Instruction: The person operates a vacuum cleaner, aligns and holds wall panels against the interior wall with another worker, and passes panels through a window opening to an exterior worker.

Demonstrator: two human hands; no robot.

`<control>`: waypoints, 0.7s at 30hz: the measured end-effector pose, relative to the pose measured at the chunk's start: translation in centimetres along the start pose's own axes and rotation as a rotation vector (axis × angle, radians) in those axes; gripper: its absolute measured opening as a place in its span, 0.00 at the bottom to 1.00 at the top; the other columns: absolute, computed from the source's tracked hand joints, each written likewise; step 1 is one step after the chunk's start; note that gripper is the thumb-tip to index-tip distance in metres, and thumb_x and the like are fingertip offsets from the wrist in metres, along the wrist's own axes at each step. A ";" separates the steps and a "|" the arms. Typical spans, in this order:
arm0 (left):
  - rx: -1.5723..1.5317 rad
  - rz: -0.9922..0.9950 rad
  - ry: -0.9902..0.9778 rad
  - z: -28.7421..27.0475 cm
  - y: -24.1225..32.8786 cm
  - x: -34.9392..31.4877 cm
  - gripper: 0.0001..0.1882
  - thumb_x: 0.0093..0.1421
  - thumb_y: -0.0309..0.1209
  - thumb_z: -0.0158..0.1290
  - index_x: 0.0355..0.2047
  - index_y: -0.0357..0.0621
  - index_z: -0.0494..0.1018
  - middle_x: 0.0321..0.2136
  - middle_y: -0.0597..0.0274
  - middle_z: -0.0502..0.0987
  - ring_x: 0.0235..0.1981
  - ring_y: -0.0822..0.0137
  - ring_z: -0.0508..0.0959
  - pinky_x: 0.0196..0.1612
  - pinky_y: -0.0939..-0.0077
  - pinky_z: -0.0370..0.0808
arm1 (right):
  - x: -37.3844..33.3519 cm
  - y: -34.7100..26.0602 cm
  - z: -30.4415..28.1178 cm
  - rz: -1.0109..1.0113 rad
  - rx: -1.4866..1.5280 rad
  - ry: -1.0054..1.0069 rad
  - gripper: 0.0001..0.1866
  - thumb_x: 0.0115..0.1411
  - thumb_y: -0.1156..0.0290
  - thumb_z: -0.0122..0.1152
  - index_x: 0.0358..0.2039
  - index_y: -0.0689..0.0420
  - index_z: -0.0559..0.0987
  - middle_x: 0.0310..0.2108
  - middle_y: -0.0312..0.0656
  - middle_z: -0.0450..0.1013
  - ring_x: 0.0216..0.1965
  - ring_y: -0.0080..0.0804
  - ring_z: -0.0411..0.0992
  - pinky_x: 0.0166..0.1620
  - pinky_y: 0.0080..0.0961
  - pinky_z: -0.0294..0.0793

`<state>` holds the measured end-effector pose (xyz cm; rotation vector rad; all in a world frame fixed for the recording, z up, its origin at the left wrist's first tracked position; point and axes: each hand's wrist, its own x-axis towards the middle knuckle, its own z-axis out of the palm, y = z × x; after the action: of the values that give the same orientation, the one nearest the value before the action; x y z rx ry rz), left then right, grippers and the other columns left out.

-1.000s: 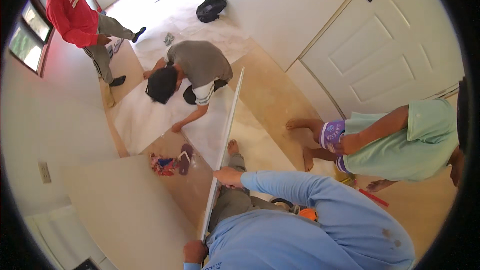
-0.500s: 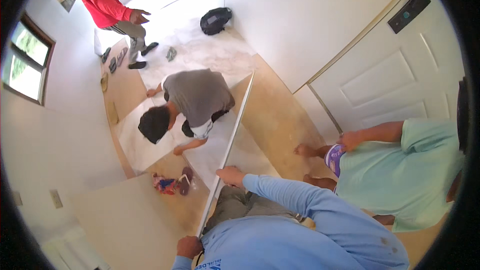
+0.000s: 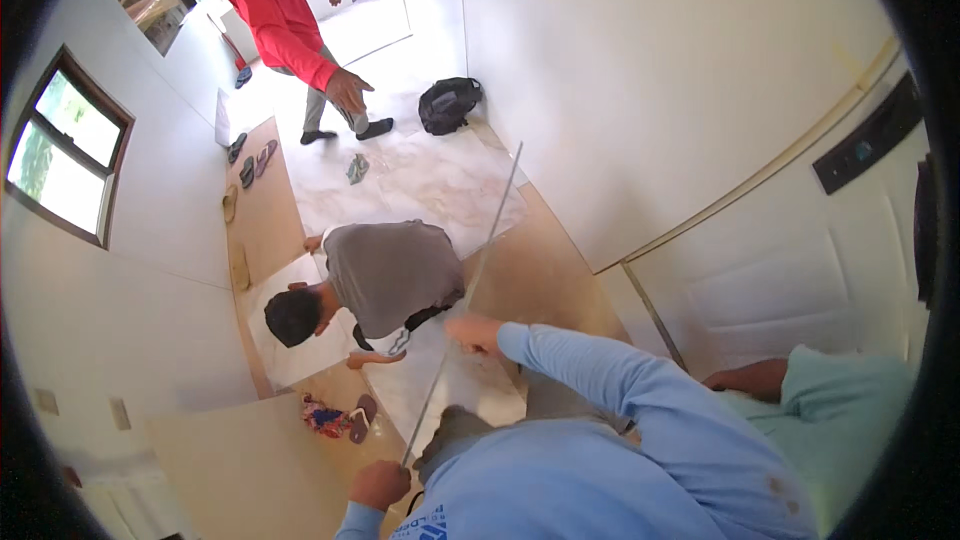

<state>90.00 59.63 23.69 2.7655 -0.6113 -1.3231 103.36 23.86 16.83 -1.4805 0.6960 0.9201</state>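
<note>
A long, thin, silvery straight bar [image 3: 496, 215] slants across the view, rising from lower left to upper middle. My left hand [image 3: 380, 485] is closed round its lower end, close to my body. Farther up, my right hand [image 3: 473, 332] grips the bar near its middle. Past my knees lies a pale marble-patterned floor panel [image 3: 480, 385]. Just left of the bar, a co-worker in a grey shirt [image 3: 390, 275] bends low with both hands down at another pale panel [image 3: 280, 350].
Ahead stands a person in red [image 3: 285, 30] on marble-patterned flooring [image 3: 410, 180], near a black backpack [image 3: 450, 105]. Someone in light green [image 3: 850, 420] is close on my right, by a white door [image 3: 770, 290]. Slippers [image 3: 265, 157] line the left wall; others [image 3: 362, 420] lie nearer.
The bar has turned so that it looks thinner. Both hands keep hold of it. The view has tilted up, and the person in red has moved right.
</note>
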 end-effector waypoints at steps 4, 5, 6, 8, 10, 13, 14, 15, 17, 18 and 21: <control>-0.037 -0.001 0.029 -6.2 7.8 2.6 0.22 0.59 0.46 0.53 0.25 0.37 0.82 0.26 0.38 0.81 0.30 0.38 0.83 0.38 0.45 0.80 | 0.7 -6.8 -9.1 -0.208 -0.236 -0.049 0.17 0.63 0.59 0.47 0.23 0.56 0.70 0.15 0.40 0.63 0.12 0.32 0.61 0.16 0.39 0.56; -0.039 -0.007 0.027 -8.3 9.6 3.2 0.22 0.59 0.46 0.53 0.25 0.37 0.82 0.26 0.38 0.81 0.30 0.38 0.83 0.38 0.45 0.80 | 0.9 -8.4 -11.0 -0.185 -0.221 -0.018 0.19 0.64 0.63 0.44 0.19 0.60 0.71 0.15 0.45 0.66 0.11 0.36 0.64 0.14 0.42 0.58; -0.095 -0.007 0.079 -10.1 11.9 3.7 0.22 0.59 0.46 0.53 0.25 0.37 0.82 0.26 0.37 0.81 0.30 0.38 0.83 0.38 0.45 0.80 | 1.3 -9.7 -12.9 -0.187 -0.229 -0.026 0.19 0.64 0.63 0.44 0.19 0.60 0.71 0.15 0.45 0.66 0.11 0.36 0.64 0.14 0.42 0.58; -0.162 -0.013 0.144 -12.8 15.1 5.5 0.23 0.60 0.46 0.53 0.25 0.36 0.82 0.26 0.37 0.81 0.30 0.38 0.83 0.38 0.45 0.80 | 2.5 -12.7 -16.9 -0.312 -0.444 -0.085 0.18 0.62 0.65 0.45 0.18 0.60 0.70 0.14 0.46 0.66 0.12 0.38 0.64 0.15 0.43 0.59; -0.157 0.024 0.202 -14.9 17.3 6.9 0.23 0.60 0.47 0.54 0.26 0.36 0.82 0.25 0.38 0.81 0.30 0.39 0.82 0.38 0.46 0.79 | 2.2 -16.4 -19.5 -0.303 -0.489 -0.080 0.17 0.61 0.66 0.45 0.18 0.60 0.69 0.13 0.46 0.66 0.11 0.38 0.64 0.15 0.43 0.59; -0.202 0.011 0.243 -19.5 20.8 9.0 0.23 0.60 0.48 0.54 0.27 0.37 0.82 0.25 0.38 0.81 0.29 0.39 0.82 0.37 0.46 0.79 | 3.1 -21.4 -23.6 -0.312 -0.593 -0.096 0.15 0.59 0.67 0.47 0.16 0.58 0.68 0.13 0.44 0.65 0.11 0.36 0.63 0.15 0.42 0.58; -0.213 0.006 0.254 -20.5 21.5 9.8 0.23 0.60 0.48 0.54 0.27 0.37 0.82 0.25 0.38 0.81 0.29 0.39 0.82 0.37 0.46 0.79 | 3.9 -22.7 -24.8 -0.331 -0.655 -0.129 0.15 0.58 0.67 0.47 0.16 0.57 0.68 0.13 0.44 0.65 0.11 0.35 0.62 0.15 0.41 0.57; -0.216 0.000 0.274 -21.7 22.2 10.8 0.25 0.60 0.48 0.55 0.25 0.35 0.81 0.24 0.37 0.80 0.29 0.39 0.82 0.37 0.46 0.79 | 4.4 -24.5 -25.7 -0.339 -0.678 -0.134 0.15 0.58 0.67 0.47 0.16 0.57 0.68 0.13 0.44 0.65 0.11 0.35 0.62 0.15 0.41 0.57; -0.238 -0.016 0.308 -24.0 23.1 13.0 0.26 0.60 0.49 0.56 0.24 0.33 0.81 0.23 0.36 0.79 0.28 0.38 0.82 0.36 0.46 0.79 | 5.6 -27.9 -27.4 -0.218 -0.668 -0.093 0.13 0.57 0.67 0.46 0.16 0.54 0.66 0.13 0.40 0.64 0.10 0.31 0.60 0.15 0.36 0.54; -0.241 0.018 0.347 -25.0 23.5 14.0 0.24 0.61 0.47 0.55 0.23 0.35 0.80 0.23 0.38 0.79 0.28 0.39 0.82 0.36 0.46 0.79 | 6.1 -29.4 -28.3 -0.220 -0.697 -0.104 0.13 0.57 0.67 0.46 0.16 0.54 0.66 0.13 0.40 0.64 0.10 0.31 0.60 0.15 0.36 0.54; -0.266 0.032 0.411 -28.4 24.6 16.6 0.23 0.61 0.45 0.53 0.21 0.38 0.79 0.22 0.40 0.79 0.26 0.40 0.81 0.35 0.46 0.78 | 6.1 -34.7 -30.3 -0.159 -0.657 -0.169 0.16 0.61 0.56 0.46 0.19 0.49 0.64 0.13 0.30 0.57 0.12 0.22 0.56 0.16 0.26 0.51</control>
<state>112.40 26.78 33.87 2.6701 -0.4158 -0.7281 140.43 -1.33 29.19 -1.9647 0.1396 1.1966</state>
